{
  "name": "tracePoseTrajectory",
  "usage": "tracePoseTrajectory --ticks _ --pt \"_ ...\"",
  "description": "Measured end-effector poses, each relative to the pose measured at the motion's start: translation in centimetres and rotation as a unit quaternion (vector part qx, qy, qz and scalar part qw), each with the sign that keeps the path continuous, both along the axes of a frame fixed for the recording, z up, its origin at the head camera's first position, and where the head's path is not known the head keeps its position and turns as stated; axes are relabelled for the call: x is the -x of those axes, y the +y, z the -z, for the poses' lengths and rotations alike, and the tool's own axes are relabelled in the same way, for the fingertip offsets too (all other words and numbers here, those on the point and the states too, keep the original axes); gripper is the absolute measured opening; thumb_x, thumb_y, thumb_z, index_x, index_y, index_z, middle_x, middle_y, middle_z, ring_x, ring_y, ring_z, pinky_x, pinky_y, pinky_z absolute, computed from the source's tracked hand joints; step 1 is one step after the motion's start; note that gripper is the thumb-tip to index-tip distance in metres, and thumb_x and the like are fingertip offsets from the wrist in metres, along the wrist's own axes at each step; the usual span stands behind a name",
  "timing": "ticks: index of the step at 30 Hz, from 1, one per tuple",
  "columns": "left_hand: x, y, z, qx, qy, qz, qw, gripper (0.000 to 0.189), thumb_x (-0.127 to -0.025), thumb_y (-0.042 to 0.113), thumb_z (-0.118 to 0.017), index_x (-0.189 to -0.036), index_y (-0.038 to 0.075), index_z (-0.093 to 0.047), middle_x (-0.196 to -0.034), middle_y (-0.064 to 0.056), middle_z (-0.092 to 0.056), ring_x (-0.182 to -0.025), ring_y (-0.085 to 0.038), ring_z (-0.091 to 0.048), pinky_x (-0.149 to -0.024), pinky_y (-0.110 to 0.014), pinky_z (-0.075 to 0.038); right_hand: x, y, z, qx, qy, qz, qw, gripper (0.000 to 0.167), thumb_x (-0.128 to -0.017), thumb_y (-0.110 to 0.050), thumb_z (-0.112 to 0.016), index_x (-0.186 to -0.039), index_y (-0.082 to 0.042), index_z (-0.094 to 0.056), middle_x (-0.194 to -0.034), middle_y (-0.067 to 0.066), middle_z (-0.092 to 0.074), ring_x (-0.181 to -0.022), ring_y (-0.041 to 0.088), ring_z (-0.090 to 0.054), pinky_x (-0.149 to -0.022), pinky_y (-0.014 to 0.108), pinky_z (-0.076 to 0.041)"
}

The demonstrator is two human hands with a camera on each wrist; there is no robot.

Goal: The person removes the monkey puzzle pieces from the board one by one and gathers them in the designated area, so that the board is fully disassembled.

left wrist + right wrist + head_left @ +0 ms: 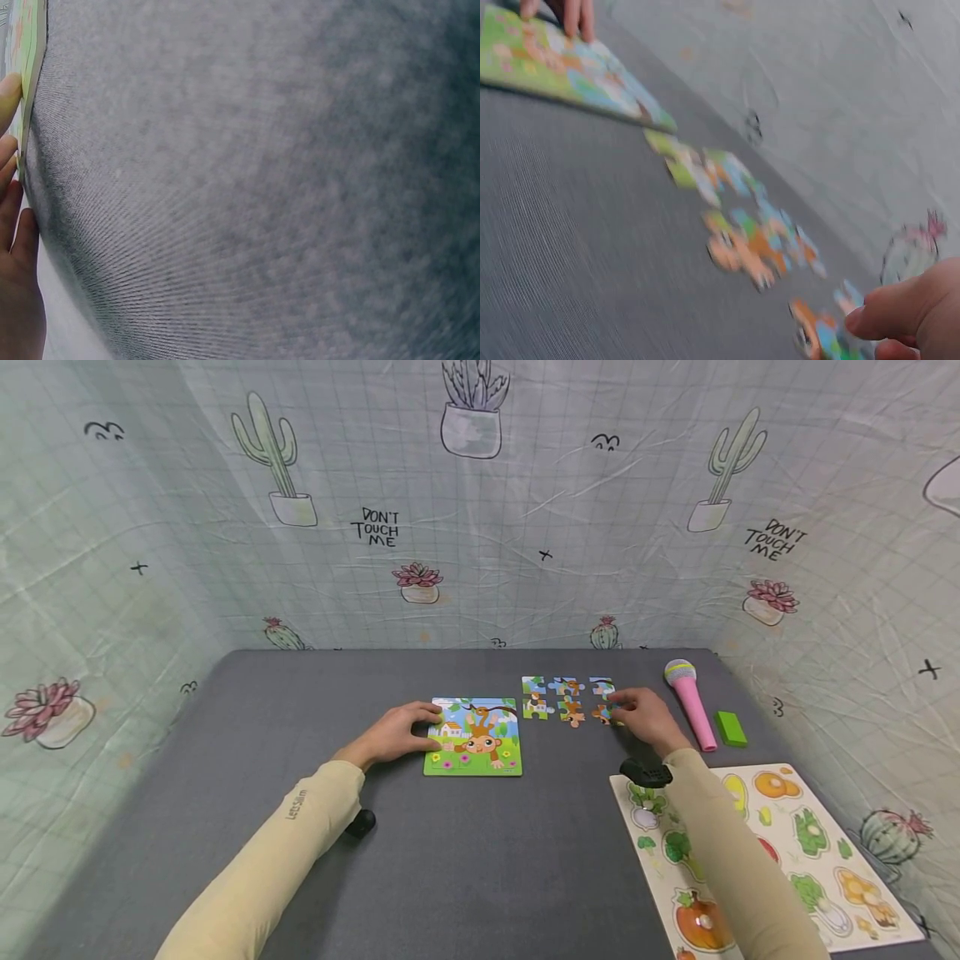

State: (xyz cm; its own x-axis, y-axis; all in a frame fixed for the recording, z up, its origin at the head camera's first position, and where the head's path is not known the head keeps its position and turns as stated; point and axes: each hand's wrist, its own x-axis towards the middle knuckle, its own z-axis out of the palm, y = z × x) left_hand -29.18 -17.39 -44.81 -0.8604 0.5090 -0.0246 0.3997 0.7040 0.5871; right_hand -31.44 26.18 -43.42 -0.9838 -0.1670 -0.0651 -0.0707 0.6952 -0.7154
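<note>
My left hand (393,732) rests at the left edge of a square puzzle board (472,770) with a monkey picture, its fingertips on the board. In the left wrist view only the board's edge (30,90) and part of the hand show. To the right, my right hand (643,717) reaches to the last column of loose puzzle pieces, fingertips at the lower right puzzle piece (602,714). The upper right puzzle piece (600,685) lies just beyond. In the right wrist view the thumb (889,311) overlaps these pieces, and the other fingers are mostly hidden.
More puzzle pieces (572,712) lie in short rows beside the board. A pink toy microphone (693,706) and a green block (731,728) sit at the right. Under my right forearm is a vegetable peg board (787,860). A printed curtain (495,593) hangs behind the table.
</note>
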Motion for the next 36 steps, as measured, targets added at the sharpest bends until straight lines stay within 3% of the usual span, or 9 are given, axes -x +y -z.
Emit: tracePoseTrajectory --ticks 8,14,19,29,36 --pt "0.0 0.0 0.1 -0.002 0.002 0.000 1.0000 0.052 -0.088 0.030 -0.074 -0.131 0.002 -0.061 -0.146 -0.011 -0.048 -0.139 -0.033 -0.037 -0.113 -0.051 -0.032 -1.2 -6.5 -1.7 0.021 -0.014 -0.041 0.9989 0.038 -0.100 -0.016 -0.056 -0.136 -0.003 -0.056 -0.143 0.020 -0.046 -0.118 0.037 -0.054 -0.087 0.047 -0.051" --pt "-0.1 0.1 0.2 -0.008 0.011 0.002 0.9999 0.052 -0.089 0.030 -0.074 -0.130 0.001 -0.062 -0.145 -0.012 -0.048 -0.138 -0.033 -0.039 -0.113 -0.050 -0.032 -3.3 -12.8 -1.5 0.046 -0.009 -0.107 0.9932 0.035 -0.097 -0.016 -0.061 -0.130 -0.004 -0.062 -0.131 0.014 -0.059 -0.114 0.033 -0.059 -0.088 0.042 -0.052" --pt "-0.3 0.2 0.2 -0.016 0.012 -0.002 0.9998 0.051 -0.089 0.030 -0.074 -0.129 0.001 -0.062 -0.144 -0.012 -0.049 -0.137 -0.033 -0.039 -0.113 -0.050 -0.032 -5.1 -16.8 -0.5 0.057 -0.014 -0.158 0.9857 0.031 -0.098 -0.016 -0.061 -0.127 -0.006 -0.064 -0.124 0.010 -0.063 -0.109 0.029 -0.063 -0.083 0.036 -0.055" --pt "-0.1 -0.5 0.3 -0.040 -0.002 0.004 0.9992 0.041 -0.089 0.025 -0.074 -0.125 0.005 -0.067 -0.140 -0.009 -0.054 -0.139 -0.033 -0.037 -0.114 -0.050 -0.032 -6.2 -20.4 0.5 0.065 0.024 -0.184 0.9805 0.029 -0.095 -0.010 -0.062 -0.123 -0.002 -0.065 -0.116 0.013 -0.068 -0.101 0.026 -0.066 -0.077 0.031 -0.055" --pt "0.2 -1.0 0.2 -0.034 -0.015 0.012 0.9993 0.042 -0.089 0.024 -0.074 -0.126 0.007 -0.067 -0.143 -0.009 -0.053 -0.139 -0.033 -0.037 -0.113 -0.051 -0.031 -6.0 -21.8 0.9 0.022 0.065 -0.199 0.9776 0.029 -0.091 -0.008 -0.067 -0.120 -0.001 -0.068 -0.106 0.011 -0.069 -0.079 0.016 -0.062 -0.065 0.027 -0.049"
